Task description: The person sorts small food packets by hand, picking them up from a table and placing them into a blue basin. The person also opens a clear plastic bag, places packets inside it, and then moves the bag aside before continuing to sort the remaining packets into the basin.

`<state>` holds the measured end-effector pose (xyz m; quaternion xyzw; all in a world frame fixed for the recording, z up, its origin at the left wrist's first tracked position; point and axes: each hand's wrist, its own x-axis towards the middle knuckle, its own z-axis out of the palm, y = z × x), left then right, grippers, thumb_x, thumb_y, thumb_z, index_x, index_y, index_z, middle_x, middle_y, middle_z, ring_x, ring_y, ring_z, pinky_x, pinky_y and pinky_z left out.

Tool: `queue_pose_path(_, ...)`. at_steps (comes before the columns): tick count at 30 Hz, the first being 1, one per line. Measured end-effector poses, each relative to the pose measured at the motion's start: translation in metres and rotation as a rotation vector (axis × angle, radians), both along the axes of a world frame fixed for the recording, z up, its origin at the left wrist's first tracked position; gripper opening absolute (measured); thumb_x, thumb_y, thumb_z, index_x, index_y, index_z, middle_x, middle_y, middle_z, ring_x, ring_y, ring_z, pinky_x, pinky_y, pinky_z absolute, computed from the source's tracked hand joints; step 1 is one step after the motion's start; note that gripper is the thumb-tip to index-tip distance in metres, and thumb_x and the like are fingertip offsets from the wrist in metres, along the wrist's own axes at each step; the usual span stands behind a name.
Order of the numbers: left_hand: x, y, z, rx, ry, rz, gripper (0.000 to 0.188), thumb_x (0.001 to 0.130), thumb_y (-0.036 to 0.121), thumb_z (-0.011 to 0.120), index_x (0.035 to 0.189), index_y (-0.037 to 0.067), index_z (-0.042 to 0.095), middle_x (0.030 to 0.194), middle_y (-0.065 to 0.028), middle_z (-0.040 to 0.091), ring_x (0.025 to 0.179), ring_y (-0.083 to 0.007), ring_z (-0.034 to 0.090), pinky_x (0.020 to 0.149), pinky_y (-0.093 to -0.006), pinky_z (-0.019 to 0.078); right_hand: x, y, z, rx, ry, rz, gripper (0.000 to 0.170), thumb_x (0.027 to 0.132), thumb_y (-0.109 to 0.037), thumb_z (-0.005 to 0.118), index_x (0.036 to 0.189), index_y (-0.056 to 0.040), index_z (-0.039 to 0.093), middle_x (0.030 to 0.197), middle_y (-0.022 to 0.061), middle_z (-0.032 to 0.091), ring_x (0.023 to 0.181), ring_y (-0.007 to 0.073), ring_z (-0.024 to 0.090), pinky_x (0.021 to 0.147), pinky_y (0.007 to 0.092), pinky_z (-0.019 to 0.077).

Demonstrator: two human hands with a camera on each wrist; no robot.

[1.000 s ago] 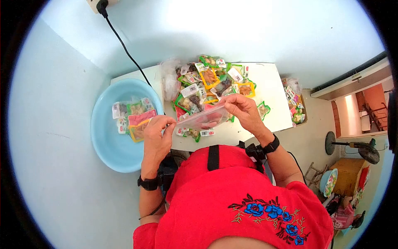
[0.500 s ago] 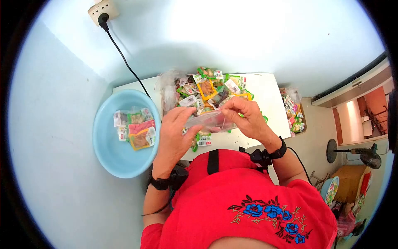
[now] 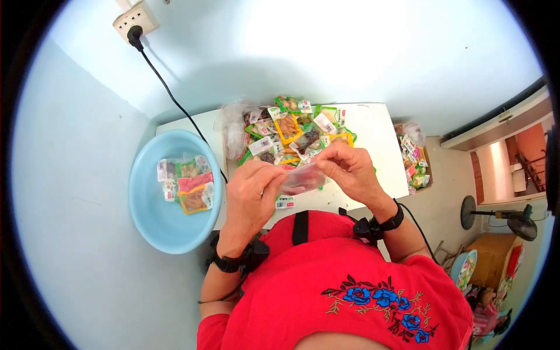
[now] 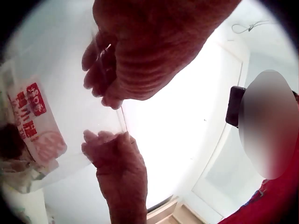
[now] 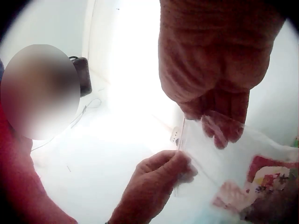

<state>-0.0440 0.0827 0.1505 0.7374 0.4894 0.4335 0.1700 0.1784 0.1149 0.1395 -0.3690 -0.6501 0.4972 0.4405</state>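
A clear plastic bag hangs between both hands at the table's front, with red-and-white packets inside it in the left wrist view. My left hand pinches the bag's left edge between thumb and fingers. At the other end of its top edge, my right hand pinches the plastic. In the right wrist view the bag's upper strip runs between the two hands. Behind the bag lies a heap of small food packets on the white table.
A blue basin with several packets stands left of the table. Clear bags lie by the heap's left side. A black cord drops from a wall socket behind the basin. Right of the table is a box of packets; a fan stands farther right.
My left hand, spread open half a second ago, has closed on the bag's left edge; it is farther right than a second ago. My right hand keeps its pinch.
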Motion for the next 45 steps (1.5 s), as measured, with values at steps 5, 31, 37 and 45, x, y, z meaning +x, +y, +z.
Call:
queue_pose_path(5,0.005,0.001,0.0,0.093,0.076,-0.041,0.011,0.075,0.003,0.071,0.084,0.006,0.066,0.08,-0.0077,0.062,0.077,-0.0281,0.062,0.066,-0.0377,0.048,-0.004,0.005,0.003,0.04,-0.062,0.128,0.016,0.083,-0.004,0.072,0.097,0.0012,0.068,0.095,0.0073,0.069,0.087,0.0137,0.065,0.078,0.0264,0.0523)
queue_pose_path(31,-0.053,-0.014,0.014,0.076,0.322,0.071,0.011,0.077,0.006,0.073,0.085,0.004,0.065,0.075,-0.0097,0.058,0.069,-0.0276,0.058,0.061,-0.0384,0.0456,-0.003,0.007,0.014,0.436,-0.253,0.02,0.007,0.077,-0.006,0.074,0.078,-0.0024,0.068,0.07,0.009,0.062,0.067,0.0243,0.061,0.059,0.0341,0.0476)
queue_pose_path(37,-0.039,-0.015,0.04,0.263,0.414,0.045,0.012,0.077,0.005,0.072,0.086,0.005,0.064,0.078,-0.0086,0.059,0.072,-0.0279,0.058,0.06,-0.0388,0.0437,0.002,0.006,0.02,0.406,-0.232,0.029,0.005,0.077,-0.005,0.073,0.078,-0.0026,0.068,0.07,0.008,0.062,0.066,0.0234,0.061,0.059,0.0328,0.047)
queue_pose_path(45,-0.041,-0.02,0.029,0.036,0.34,0.213,0.021,0.077,0.004,0.073,0.096,0.002,0.066,0.102,-0.0122,0.065,0.086,-0.0307,0.062,0.068,-0.0372,0.0501,-0.01,0.005,0.015,0.404,-0.209,0.134,0.005,0.078,-0.002,0.073,0.079,-0.0033,0.068,0.072,0.0075,0.064,0.068,0.0217,0.061,0.06,0.0325,0.0465)
